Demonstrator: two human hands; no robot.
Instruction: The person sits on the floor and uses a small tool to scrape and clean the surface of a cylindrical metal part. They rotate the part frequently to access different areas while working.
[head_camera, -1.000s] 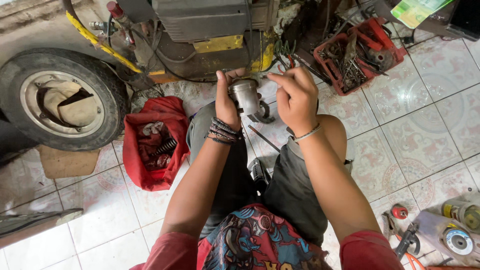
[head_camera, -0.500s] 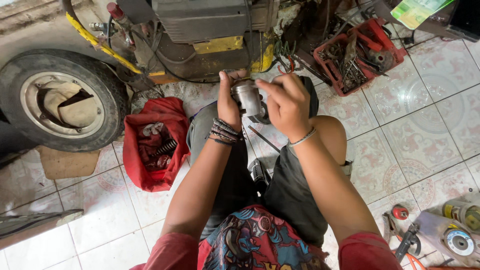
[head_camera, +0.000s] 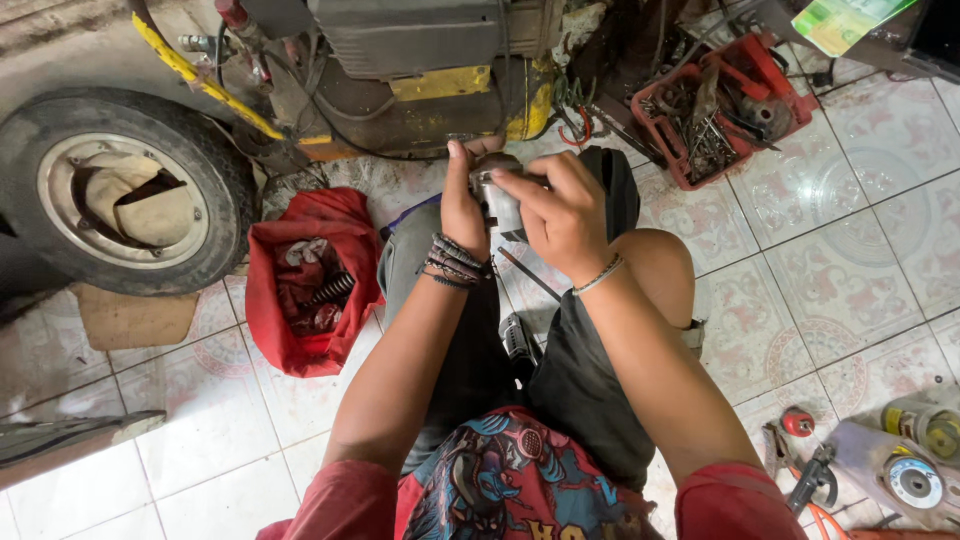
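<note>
nearest the camera, the person sits on the tiled floor (head_camera: 840, 290) with knees drawn up, and both forearms run forward from red sleeves. between the thighs a small dark power tool (head_camera: 518, 345) lies in the lap, untouched.

further out, above the knees, the two hands meet around a small grey metal part (head_camera: 497, 200), a stubby cylinder with a worn, dull surface. the left hand (head_camera: 462, 205) is closed around its left side, thumb pointing up, with a stack of dark bracelets at the wrist. the right hand (head_camera: 560, 215) is curled over the part's top and right side, fingers bent and pinching at it, a thin beaded bracelet on the wrist. both hands are grasping the part; neither is released. both elbows are bent, and the part is held up clear of the legs.

the part looks like solid metal: stiff, heavy for its size, not fragile, and probably greasy enough to slip. it would be best held around the round body with a full wrap, as the left hand does, leaving the fingertips of the other hand free to work the end.

to the left on the floor sits an open red bag (head_camera: 310, 280) with springs and metal pieces inside. beyond it lies a tyre on its rim (head_camera: 125, 195). farthest away stand a yellow and grey machine (head_camera: 430, 70) and a red tray of tools (head_camera: 715, 110).
</note>
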